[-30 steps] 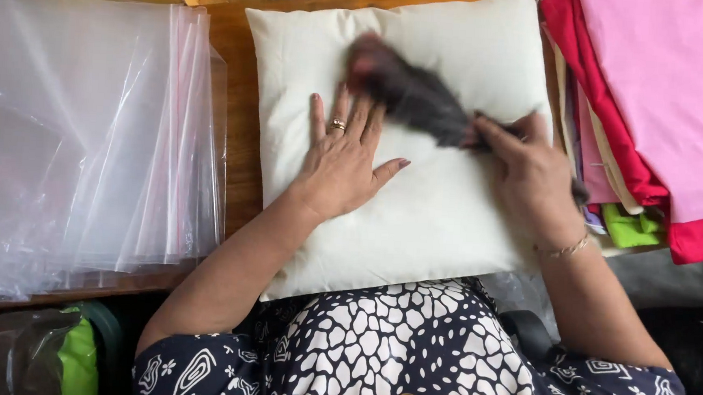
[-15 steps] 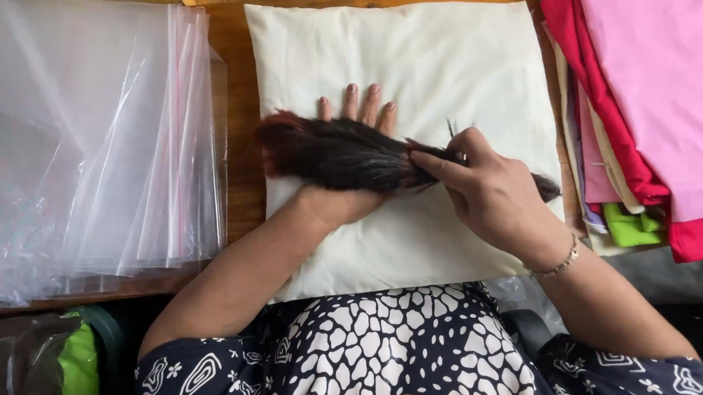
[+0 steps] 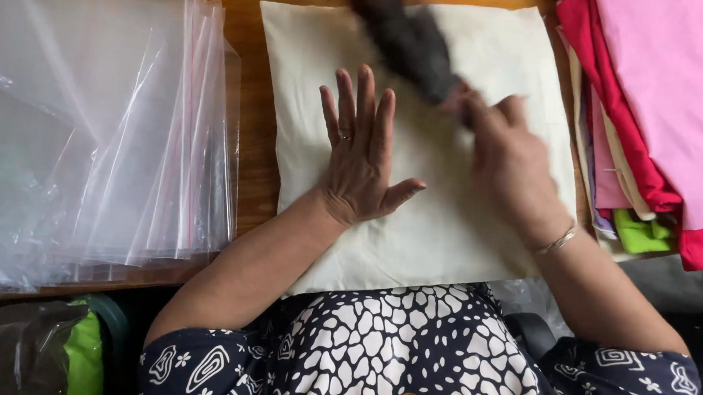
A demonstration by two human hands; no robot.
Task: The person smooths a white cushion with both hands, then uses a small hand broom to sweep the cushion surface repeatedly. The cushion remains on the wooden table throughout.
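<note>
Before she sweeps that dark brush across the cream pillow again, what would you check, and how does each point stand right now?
1. Left hand flat on the pillow, pinning it: ok.
2. Right hand gripping the dark brush: ok, though blurred by motion.
3. Brush touching the fabric: cannot tell, too blurred.
4. Pillow lying fully on the wooden table: not ok, its near edge overhangs toward her lap.
5. Stack of clear plastic bags apart from the pillow: ok.
6. Pile of folded coloured cloths away from the brush: ok, but it touches the pillow's right edge.
</note>
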